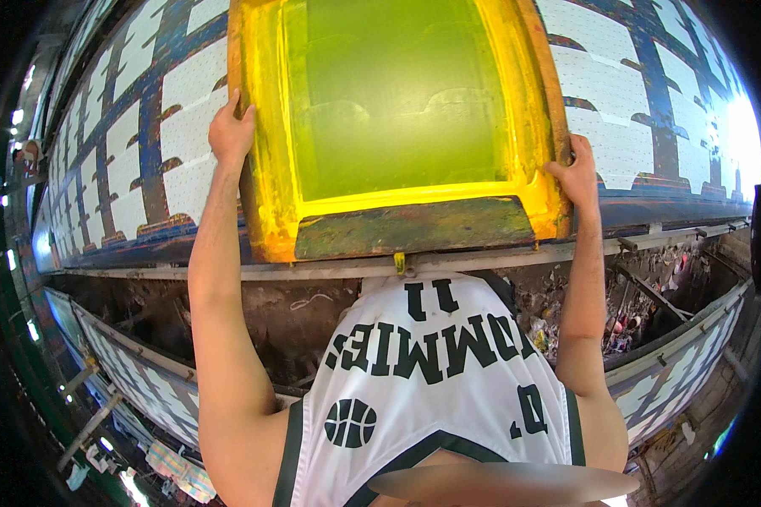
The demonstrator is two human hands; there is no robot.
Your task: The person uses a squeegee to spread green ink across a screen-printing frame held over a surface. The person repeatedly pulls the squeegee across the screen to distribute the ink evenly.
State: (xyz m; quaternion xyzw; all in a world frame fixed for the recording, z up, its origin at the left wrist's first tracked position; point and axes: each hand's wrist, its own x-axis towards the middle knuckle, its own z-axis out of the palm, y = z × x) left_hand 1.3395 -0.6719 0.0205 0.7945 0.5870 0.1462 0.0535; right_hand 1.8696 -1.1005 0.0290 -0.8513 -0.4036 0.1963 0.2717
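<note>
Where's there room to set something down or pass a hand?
Bare: a strip of blue tabletop along the near edge, between white panels and metal rail. A hand might pass between left arm and jersey, over the dark aisle. Crowded: the middle, where left hand and right hand hold the yellow frame; the aisle's right side, littered with scraps.

- White jersey (448,406), bodyward of and between the left hand (231,131) and right hand (575,171): inverted dark number (446,297), nearest the hands
- Farther from them: inverted dark block lettering (405,355)
- Farther still, toward the right arm: dark characters (533,407)
</note>
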